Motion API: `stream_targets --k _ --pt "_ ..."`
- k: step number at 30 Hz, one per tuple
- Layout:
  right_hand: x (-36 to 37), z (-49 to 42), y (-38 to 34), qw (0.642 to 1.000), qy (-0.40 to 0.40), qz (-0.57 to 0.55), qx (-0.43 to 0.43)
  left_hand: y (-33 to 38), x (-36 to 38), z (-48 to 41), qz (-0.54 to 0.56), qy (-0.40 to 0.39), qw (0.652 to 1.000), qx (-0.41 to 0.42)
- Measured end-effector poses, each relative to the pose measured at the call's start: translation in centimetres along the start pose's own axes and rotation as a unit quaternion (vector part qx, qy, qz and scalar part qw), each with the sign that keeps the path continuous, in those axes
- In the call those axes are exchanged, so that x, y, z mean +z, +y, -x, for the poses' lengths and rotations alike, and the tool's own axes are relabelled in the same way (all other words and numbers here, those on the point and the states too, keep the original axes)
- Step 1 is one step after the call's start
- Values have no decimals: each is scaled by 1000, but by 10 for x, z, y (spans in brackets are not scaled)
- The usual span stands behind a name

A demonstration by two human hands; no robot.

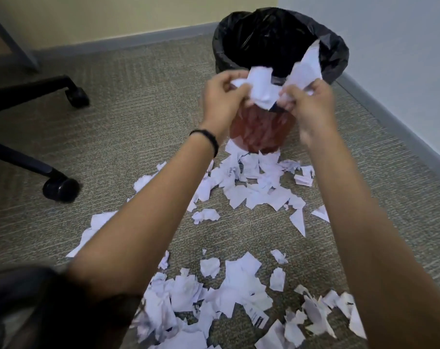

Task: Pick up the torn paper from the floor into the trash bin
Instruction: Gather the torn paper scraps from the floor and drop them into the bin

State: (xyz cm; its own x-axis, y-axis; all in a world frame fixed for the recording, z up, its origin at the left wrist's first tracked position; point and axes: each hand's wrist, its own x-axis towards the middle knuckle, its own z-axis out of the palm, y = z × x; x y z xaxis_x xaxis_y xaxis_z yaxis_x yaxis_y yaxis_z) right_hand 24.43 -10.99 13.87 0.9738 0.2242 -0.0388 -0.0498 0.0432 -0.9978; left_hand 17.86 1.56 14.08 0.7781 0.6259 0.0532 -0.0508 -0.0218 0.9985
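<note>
A red trash bin (261, 132) lined with a black bag (340, 56) stands in the corner of the carpeted floor. Both my arms reach out in front of it. My left hand (224, 96) and my right hand (311, 102) each grip part of a bunch of torn white paper (263, 88), held at the near rim of the bin. One long scrap (308, 66) sticks up from my right hand over the opening. Several torn paper pieces (254, 187) lie on the carpet at the bin's foot, and more paper pieces (214, 303) are spread nearer to me.
Black office chair legs with casters (61, 188) stand on the left, one further caster (76, 95) behind. Walls with a grey baseboard (395, 122) close the corner behind and to the right of the bin. A dark blurred object (25, 311) fills the lower left.
</note>
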Motion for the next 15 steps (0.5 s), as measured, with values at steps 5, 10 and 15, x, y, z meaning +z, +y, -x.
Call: stream_targets --k 5,10,15 --pt "13 -35 -24 966 -35 -242 87 41 25 -22 115 -31 991 -64" --pt "1 -38 -33 970 -66 -222 70 31 12 -25 20 -93 995 -39" --pt "-26 8 -11 996 -70 -22 -51 -6 -11 19 -48 -61 997 -30"
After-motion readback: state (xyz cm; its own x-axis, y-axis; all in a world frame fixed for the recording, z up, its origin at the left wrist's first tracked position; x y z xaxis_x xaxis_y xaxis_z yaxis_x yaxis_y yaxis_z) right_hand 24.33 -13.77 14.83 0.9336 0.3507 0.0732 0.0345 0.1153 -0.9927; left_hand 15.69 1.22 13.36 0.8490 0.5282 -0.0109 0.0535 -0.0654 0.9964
